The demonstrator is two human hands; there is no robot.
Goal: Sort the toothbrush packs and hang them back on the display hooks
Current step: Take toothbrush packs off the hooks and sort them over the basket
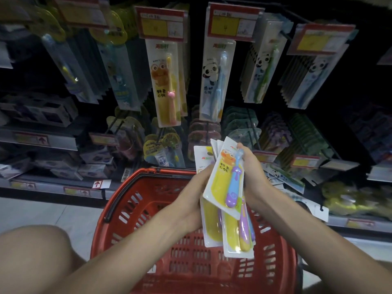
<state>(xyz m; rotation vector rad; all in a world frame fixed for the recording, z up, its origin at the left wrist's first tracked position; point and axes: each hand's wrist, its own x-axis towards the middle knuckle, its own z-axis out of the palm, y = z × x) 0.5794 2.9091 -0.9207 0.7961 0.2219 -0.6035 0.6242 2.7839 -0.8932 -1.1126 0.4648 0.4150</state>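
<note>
both hands hold a bunch of toothbrush packs [231, 234] just above the red basket [148, 174]. the left hand [196, 188] grips the bunch from the side. the right hand [253, 171] pinches the top frog pack [218, 183], the one with the blue brush. none of these packs is on a hook yet. up on the wall a hanging frog pack [167, 81] sits beside a panda pack [213, 81]. i think the sorting is under way, and all the hanging of this bunch is left to do.
</note>
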